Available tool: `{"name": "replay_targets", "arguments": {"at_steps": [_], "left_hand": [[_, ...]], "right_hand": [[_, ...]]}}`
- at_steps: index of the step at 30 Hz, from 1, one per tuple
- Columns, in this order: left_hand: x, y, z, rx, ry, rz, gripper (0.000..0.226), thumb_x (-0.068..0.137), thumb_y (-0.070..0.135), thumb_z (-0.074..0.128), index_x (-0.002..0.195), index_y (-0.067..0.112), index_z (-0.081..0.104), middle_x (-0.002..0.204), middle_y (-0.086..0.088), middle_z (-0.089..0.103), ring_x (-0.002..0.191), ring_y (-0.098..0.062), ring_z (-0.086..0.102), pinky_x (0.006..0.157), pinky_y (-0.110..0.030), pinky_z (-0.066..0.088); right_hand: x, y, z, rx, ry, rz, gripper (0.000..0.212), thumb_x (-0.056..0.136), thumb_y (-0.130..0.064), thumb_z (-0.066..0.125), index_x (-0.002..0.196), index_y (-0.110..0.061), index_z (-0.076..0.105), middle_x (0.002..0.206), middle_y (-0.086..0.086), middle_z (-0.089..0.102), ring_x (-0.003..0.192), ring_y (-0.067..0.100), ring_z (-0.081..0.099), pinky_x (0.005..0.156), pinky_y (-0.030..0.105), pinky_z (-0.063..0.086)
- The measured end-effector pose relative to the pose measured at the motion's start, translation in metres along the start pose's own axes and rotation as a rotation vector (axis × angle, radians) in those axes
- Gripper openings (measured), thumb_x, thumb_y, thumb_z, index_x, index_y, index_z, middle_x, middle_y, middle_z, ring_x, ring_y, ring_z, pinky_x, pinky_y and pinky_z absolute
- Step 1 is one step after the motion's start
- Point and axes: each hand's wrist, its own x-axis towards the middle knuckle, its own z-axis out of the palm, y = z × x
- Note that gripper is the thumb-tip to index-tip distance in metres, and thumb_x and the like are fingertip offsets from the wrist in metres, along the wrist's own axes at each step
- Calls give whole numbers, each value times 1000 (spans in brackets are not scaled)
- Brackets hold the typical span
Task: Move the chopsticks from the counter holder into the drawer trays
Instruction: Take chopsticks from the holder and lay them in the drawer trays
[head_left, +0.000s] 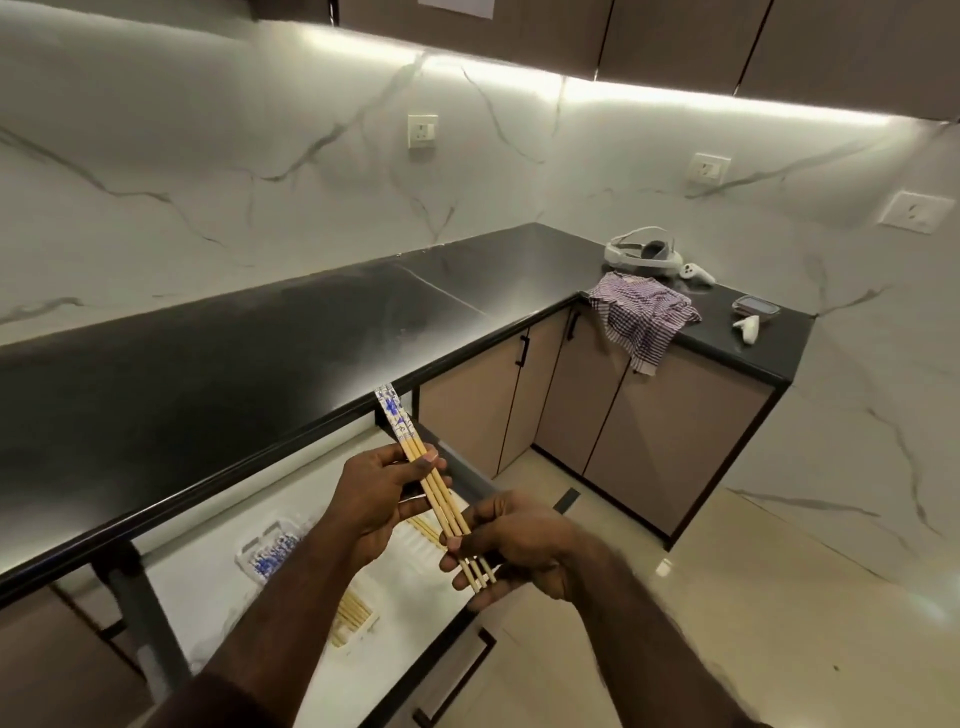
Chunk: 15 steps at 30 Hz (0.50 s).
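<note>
I hold a small bundle of bamboo chopsticks (434, 480) with blue-and-white patterned tops above the open drawer (218, 566). My left hand (382, 499) pinches the bundle near its upper half, thumb on top. My right hand (511, 543) grips the thin lower ends between its fingers. Below, a clear tray (267, 553) in the drawer holds several chopsticks with blue tops. More plain bamboo chopsticks (353, 616) lie lower in the drawer, partly hidden by my left forearm. No counter holder is in view.
The black L-shaped counter (234, 353) runs above the drawer. At its far right end lie a checked cloth (644, 317), a white headset (644, 254), two controllers and a small container (756, 306). Beige cabinet doors (654, 431) and the tiled floor are to the right.
</note>
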Motion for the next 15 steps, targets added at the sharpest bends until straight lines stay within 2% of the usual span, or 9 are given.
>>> {"name": "replay_targets", "arguments": {"at_steps": [5, 9, 15], "left_hand": [[59, -13, 1, -23, 106, -19, 11, 90, 7, 62, 98, 3, 68, 85, -16, 76, 77, -28, 75, 54, -33, 59], [104, -28, 0, -95, 196, -78, 11, 89, 7, 63, 98, 2, 67, 84, -16, 76, 77, -28, 76, 56, -35, 59], [152, -50, -11, -131, 296, -172, 15, 89, 8, 64, 103, 2, 65, 88, -15, 76, 83, -28, 75, 61, -37, 60]], "right_hand": [[62, -13, -34, -44, -60, 40, 24, 91, -7, 67, 114, -3, 69, 93, 11, 76, 77, 21, 74, 64, 37, 63], [111, -24, -58, -109, -120, 122, 30, 90, -9, 69, 119, -3, 66, 106, 17, 74, 84, 23, 73, 72, 42, 63], [168, -28, -79, -139, -158, 181, 17, 88, -8, 70, 105, -6, 72, 96, 15, 77, 78, 23, 76, 65, 40, 63]]}}
